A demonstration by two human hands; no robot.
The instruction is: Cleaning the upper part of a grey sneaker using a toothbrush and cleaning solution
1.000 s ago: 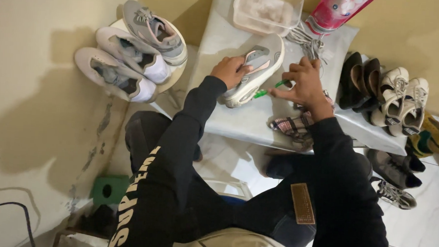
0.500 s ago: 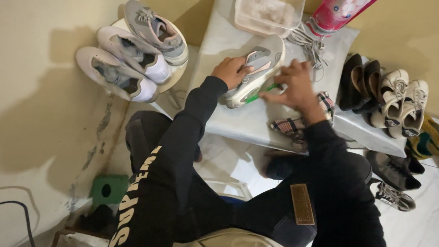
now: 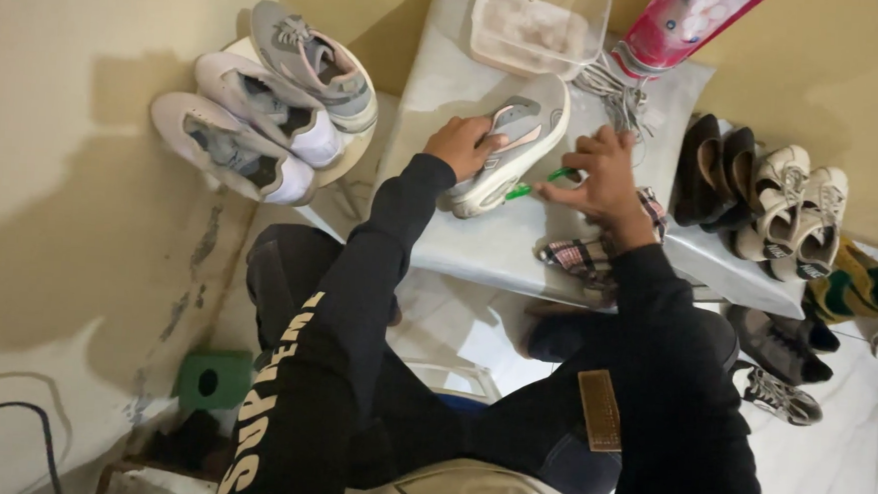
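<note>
A pale grey and white sneaker (image 3: 518,139) lies on its side on a grey covered table (image 3: 479,241). My left hand (image 3: 461,144) grips the sneaker at its heel end and holds it down. My right hand (image 3: 597,172) pinches a thin green brush (image 3: 534,185) whose tip meets the sneaker's sole edge. A checked cloth (image 3: 584,253) lies under my right wrist. Both arms are in black sleeves.
Three grey and white sneakers (image 3: 266,108) rest on a round stool at the left. A clear plastic tub (image 3: 538,24), loose white laces (image 3: 612,89) and a pink bottle (image 3: 676,24) stand at the table's back. Several shoes (image 3: 776,210) fill a rack at the right.
My right hand has shifted left along the table toward the sneaker and back, working the green brush against the sole. My left hand stays on the sneaker.
</note>
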